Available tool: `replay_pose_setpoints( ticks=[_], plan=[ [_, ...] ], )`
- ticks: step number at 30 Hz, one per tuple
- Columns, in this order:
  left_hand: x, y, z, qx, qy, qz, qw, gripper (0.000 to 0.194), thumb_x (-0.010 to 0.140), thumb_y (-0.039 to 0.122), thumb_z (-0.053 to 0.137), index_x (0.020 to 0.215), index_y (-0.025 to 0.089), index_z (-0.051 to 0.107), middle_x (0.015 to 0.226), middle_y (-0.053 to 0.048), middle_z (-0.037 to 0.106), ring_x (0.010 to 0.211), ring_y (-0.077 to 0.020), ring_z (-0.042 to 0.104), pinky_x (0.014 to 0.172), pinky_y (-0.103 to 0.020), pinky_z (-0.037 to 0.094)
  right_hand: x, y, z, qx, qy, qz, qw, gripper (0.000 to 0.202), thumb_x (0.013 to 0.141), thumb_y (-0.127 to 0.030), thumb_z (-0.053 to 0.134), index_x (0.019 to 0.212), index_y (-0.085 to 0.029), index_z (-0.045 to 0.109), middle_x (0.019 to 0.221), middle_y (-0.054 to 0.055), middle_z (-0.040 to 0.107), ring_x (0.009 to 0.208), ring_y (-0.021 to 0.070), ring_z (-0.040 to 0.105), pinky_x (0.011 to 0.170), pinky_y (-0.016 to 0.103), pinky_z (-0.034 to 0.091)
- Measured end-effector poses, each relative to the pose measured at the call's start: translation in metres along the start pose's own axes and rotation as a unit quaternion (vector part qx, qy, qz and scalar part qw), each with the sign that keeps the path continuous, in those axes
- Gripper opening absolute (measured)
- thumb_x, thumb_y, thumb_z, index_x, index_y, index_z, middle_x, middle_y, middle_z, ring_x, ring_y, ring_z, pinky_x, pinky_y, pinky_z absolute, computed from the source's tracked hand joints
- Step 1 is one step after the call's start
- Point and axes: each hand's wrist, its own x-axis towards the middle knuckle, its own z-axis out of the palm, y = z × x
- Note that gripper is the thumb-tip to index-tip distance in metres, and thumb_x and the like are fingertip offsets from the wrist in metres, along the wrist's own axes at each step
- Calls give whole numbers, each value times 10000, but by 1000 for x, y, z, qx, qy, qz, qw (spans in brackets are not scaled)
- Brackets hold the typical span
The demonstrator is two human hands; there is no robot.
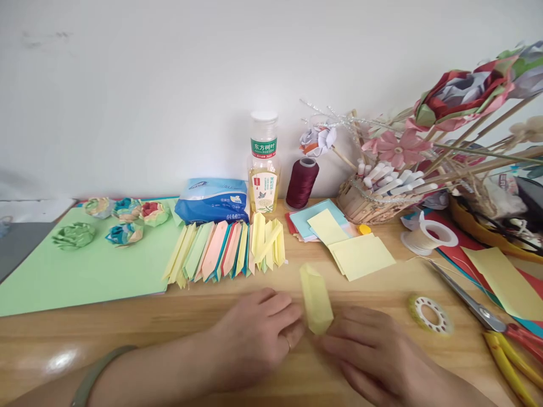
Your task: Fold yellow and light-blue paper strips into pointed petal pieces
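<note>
A folded strip of pale yellow paper (317, 302) lies on the wooden table, its lower corners creased to a blunt point. My right hand (375, 353) is closed, with its fingertips at the strip's lower right corner; they look pinched on it. To the left of the strip, my left hand (263, 333) has its fingers curled inward, close to the paper's left edge. What lies under those fingers, if anything, is hidden. Behind the left hand stands a row of folded paper strips (220, 251) in several colours. Loose yellow paper sheets (362, 255) lie beyond the right hand.
Several paper flowers (76, 234) rest on green sheets (106, 274) at left. A tissue pack (212, 200), a drink bottle (263, 169) and a thread spool (302, 183) line the wall. A basket (369, 200), a tape roll (430, 315) and scissors (479, 311) are at right.
</note>
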Motion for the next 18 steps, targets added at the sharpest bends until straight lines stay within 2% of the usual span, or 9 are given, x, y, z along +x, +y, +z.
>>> replay_pose_setpoints(
  ticks=[2,5,7,10,14,16,18],
  plan=[
    [-1,-2,2,-25,9,18,999,202,926,132,432,1013,107,612,1062,-63,635,871,-165,554,767,-312,428,-3,6,0,-11,68,13,998,261,859,-82,413,1033,-187,575,865,62,646,779,168,604,660,287,514],
    [-1,-5,4,-45,33,30,998,189,920,120,447,977,104,626,1044,-56,656,875,-156,563,822,-319,429,-7,21,1,-77,156,74,982,287,859,-113,430,1118,-185,533,1057,114,621,978,210,589,778,358,533],
    [-1,-6,4,-42,64,23,997,180,918,122,458,925,109,637,972,-47,677,858,-149,573,834,-313,435,-7,29,4,-115,151,90,978,360,858,-153,451,1215,-172,495,1190,140,576,1115,245,532,849,419,519],
    [0,-3,1,-27,91,14,995,214,930,121,429,949,119,642,998,-44,678,885,-147,580,850,-301,447,-4,29,7,-147,91,49,984,391,858,-164,477,1248,-152,506,1264,136,558,1211,257,470,929,449,482],
    [0,2,0,0,37,35,999,270,940,143,406,1146,131,579,1196,-60,604,1005,-174,563,904,-327,442,0,15,8,-163,97,3,982,276,872,-157,486,1127,-132,589,1057,112,683,1001,234,620,822,389,540],
    [-1,3,2,4,19,45,999,266,938,158,417,1149,138,577,1172,-66,614,1008,-174,569,904,-322,447,-2,9,6,-135,118,-7,984,248,874,-136,469,1085,-146,598,915,81,712,828,190,664,708,316,558],
    [-1,2,5,-6,27,44,999,247,939,149,407,1086,138,605,1119,-59,639,980,-163,586,877,-302,464,-4,8,4,-107,140,9,984,254,866,-110,443,1060,-165,597,855,64,706,737,157,660,635,268,547]
  ],
)
